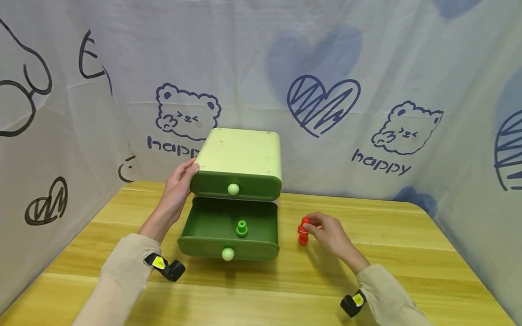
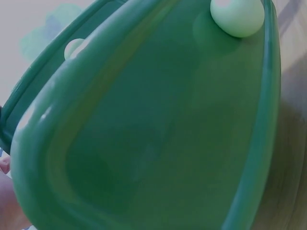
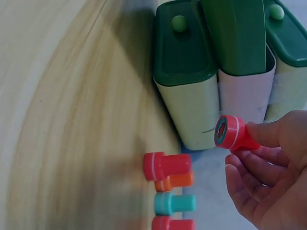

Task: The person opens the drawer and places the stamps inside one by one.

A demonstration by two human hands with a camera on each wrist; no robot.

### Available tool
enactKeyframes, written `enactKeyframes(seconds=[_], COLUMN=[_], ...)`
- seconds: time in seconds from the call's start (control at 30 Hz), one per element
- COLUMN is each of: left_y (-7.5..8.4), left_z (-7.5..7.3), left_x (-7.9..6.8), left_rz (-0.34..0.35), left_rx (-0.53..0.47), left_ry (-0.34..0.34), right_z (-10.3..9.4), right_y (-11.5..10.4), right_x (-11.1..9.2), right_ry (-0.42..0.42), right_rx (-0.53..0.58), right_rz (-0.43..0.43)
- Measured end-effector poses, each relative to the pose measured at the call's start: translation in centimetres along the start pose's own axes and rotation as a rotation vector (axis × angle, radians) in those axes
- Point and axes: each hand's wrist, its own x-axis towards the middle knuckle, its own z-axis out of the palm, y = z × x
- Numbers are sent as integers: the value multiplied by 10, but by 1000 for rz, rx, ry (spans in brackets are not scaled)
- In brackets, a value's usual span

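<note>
My right hand (image 1: 328, 231) pinches a red toy stamp (image 3: 235, 132) above the table, right of a small drawer cabinet (image 1: 244, 151). In the right wrist view, the stamp's round printed face points away from the fingers. Just below it stands another red stamp (image 3: 165, 166), with orange (image 3: 178, 181) and teal (image 3: 175, 203) stamps lined up beside it. My left hand (image 1: 177, 185) rests against the cabinet's upper left side, thumb near the front corner. Below the shut top drawer (image 1: 212, 185), a dark green drawer (image 1: 204, 246) is pulled out, holding a green stamp (image 1: 242, 229).
A lower drawer (image 3: 180, 52) of the cabinet shows shut in the right wrist view. Round pale knobs (image 1: 228, 254) stick out from the drawer fronts. Printed cloth (image 1: 253, 59) hangs behind and beside the wooden table (image 1: 408, 253).
</note>
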Motion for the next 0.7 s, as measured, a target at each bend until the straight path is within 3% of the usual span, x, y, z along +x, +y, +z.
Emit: enactKeyframes(seconds=[0.33, 0.7], left_y=[-1, 0], left_z=[2, -1], left_x=[1, 0], left_rz=[1, -9], left_rx=[17, -3], left_ry=[-3, 5], right_z=[-6, -9], right_y=[-21, -44], right_x=[3, 5], right_ry=[-26, -90], right_rx=[-36, -18], right_rz=[-86, -105])
